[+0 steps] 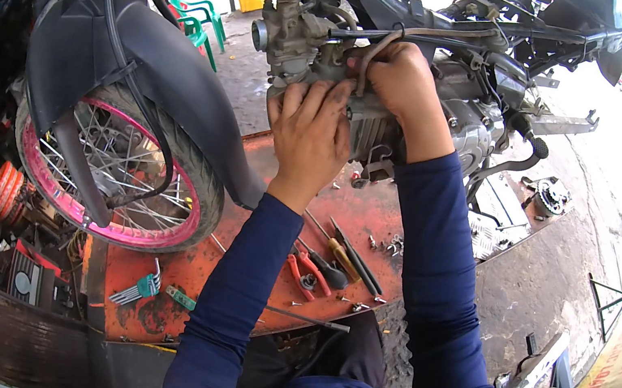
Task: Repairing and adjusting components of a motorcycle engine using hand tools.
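Observation:
The motorcycle engine (376,127) hangs from the frame, with the carburetor (285,29) at its upper left. My left hand (312,130) is closed over the edge of the cylinder head, its fingers bent and their tips hidden behind the metal. Farther right and higher, my right hand (402,82) reaches in between the carburetor side and the frame, fingers curled. A grey-brown rubber hose (369,60) curves down in front of those fingers. Whatever the right fingertips pinch is hidden by the hose and the hand.
Below the engine, an orange metal platform (228,295) carries red-handled pliers (306,271), a screwdriver (345,259), hex keys (139,289) and several bolts. The front wheel (117,170) with its pink rim stands at left. A kick lever (528,152) juts out at right.

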Demonstrator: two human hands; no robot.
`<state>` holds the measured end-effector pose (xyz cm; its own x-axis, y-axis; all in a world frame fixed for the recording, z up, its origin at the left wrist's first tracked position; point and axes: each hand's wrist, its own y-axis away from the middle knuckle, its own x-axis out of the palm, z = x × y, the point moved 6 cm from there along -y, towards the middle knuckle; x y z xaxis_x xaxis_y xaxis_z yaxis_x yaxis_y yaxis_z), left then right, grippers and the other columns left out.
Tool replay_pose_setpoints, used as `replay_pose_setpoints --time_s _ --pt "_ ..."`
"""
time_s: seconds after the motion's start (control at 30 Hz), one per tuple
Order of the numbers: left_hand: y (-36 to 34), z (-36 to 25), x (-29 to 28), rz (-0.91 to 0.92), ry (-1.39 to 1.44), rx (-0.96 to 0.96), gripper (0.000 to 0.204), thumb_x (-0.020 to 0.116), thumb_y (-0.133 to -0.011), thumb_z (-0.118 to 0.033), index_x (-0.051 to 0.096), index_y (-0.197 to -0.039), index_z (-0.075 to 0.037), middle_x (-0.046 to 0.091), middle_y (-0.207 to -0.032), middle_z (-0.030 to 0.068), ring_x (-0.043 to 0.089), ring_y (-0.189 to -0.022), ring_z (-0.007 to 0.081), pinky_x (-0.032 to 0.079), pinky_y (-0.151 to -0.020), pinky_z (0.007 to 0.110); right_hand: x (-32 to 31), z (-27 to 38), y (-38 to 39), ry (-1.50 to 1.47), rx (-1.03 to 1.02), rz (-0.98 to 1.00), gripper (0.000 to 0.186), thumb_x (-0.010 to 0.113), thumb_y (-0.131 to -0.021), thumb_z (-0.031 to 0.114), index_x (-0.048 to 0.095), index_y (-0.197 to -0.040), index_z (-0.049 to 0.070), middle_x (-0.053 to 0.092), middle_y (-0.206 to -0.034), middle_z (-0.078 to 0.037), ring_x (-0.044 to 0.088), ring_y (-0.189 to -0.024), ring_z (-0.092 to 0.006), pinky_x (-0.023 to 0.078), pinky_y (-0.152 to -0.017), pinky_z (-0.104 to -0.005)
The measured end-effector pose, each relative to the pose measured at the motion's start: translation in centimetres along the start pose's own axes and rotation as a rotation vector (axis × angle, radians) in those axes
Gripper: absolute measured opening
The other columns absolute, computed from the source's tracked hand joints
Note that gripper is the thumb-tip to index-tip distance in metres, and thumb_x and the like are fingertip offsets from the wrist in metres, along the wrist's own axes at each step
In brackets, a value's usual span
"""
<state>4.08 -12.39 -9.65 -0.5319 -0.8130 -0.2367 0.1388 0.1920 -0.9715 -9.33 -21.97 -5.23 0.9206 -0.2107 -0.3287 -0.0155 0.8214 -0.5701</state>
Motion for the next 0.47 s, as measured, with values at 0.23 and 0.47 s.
replay_pose_setpoints --time_s 0.23,0.47 --pt "0.1 0.08 -0.08 -0.016 -0.029 -0.013 0.035 0.061 -0.08 -0.009 0.065 -0.115 -0.012 0.063 -0.103 0.0051 0.054 -0.095 0.029 0.038 -0.084 0.043 0.5 0.33 0.22 -0.085 0.026 0.054 0.01 0.076 -0.079 0.018 0.078 -0.076 0.01 0.072 -0.071 -0.005 0.064 -0.063 -0.0181 0.05 -0.063 -0.0314" --pt "0.07 -0.32 0.04 0.027 -0.011 -0.034 0.035 0.061 -0.08 -0.01 0.066 -0.114 -0.013 0.059 -0.096 0.0062 0.053 -0.095 0.0289 0.038 -0.083 0.042 -0.32 -0.15 -0.2 0.116 0.077 0.009 0.015 0.078 -0.077 0.025 0.08 -0.082 0.011 0.075 -0.081 -0.009 0.071 -0.082 -0.0217 0.054 -0.077 -0.0329"
